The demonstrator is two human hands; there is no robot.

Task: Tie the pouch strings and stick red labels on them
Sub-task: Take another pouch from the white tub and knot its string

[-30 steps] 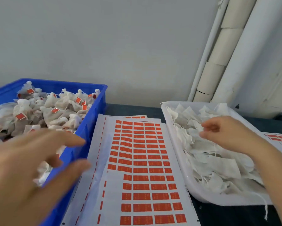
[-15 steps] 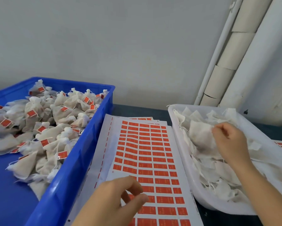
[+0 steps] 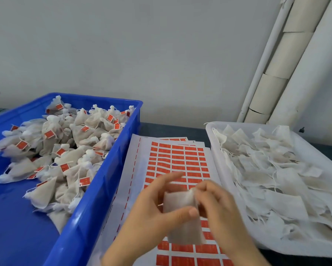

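Head cam: the left hand point(image 3: 153, 214) is gripping a white pouch point(image 3: 182, 223) by its body while the right hand point(image 3: 217, 204) is pinching its top edge. They're holding it just over the red label sheet point(image 3: 178, 160) on the surface, between the blue crate point(image 3: 111, 169) and the white tray point(image 3: 217, 158).

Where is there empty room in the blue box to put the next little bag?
The blue bin's near-left floor is bare, bordered by its left wall and the pile of labelled pouches, which crowds the far and right side. The white tray is packed with untied pouches. A dark table strip behind the label sheets is free.
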